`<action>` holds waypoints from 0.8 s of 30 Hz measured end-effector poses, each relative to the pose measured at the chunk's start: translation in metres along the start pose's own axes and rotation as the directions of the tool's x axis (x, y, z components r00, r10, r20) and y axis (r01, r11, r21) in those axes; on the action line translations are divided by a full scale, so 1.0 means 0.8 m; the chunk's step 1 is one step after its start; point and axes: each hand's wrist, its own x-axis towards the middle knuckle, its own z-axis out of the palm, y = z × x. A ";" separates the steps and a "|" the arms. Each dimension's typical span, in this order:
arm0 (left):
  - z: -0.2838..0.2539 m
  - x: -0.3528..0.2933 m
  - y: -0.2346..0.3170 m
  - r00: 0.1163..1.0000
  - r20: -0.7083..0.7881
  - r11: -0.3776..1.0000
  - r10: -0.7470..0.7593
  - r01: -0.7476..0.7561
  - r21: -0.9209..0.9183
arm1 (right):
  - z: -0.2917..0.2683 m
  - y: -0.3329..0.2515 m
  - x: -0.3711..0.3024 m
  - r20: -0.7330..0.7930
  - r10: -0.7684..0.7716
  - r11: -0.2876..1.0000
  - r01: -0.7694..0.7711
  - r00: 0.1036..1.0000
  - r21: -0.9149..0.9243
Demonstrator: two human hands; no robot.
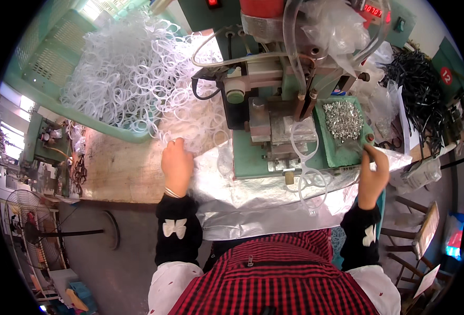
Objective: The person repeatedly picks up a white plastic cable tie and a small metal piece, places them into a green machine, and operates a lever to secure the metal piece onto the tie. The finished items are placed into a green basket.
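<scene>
Bench press took the middle of the worktable; all places noted from it. One clear plastic frame, linked rings, lay at the front of the press: upper ring across its metal work block, lower part past its front edge, over silvery foil.

Left hand was left of the press and toward the wearer, back of the hand up, at the near fringe of the loose clear frames. Fingers bent and close together; could not tell whether the tips pinched one. That heap ran from the left side of the press back into a green basket.

Right hand was just right of the press, at the near right corner of a green tray. Thumb and forefinger reached forward, the others curled; could not tell whether anything was pinched. Small shiny metal pieces filled the tray's far part.

Farther right of the press: a bundle of black strips. Far left of it, floor level: a standing fan.
</scene>
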 end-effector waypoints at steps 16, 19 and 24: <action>-0.050 0.009 0.032 0.567 0.105 0.574 0.817 -0.783 -0.238 | 0.083 -0.152 0.084 0.406 0.032 0.614 -0.339 0.913 0.713; -0.047 -0.002 0.032 0.635 -0.010 0.606 0.772 -0.742 -0.288 | 0.077 -0.160 0.077 0.392 0.126 0.553 -0.393 0.911 0.735; -0.035 -0.018 0.053 0.971 -0.227 0.295 0.072 -0.238 -0.925 | 0.069 -0.171 0.065 0.440 0.216 0.396 -0.490 0.872 0.777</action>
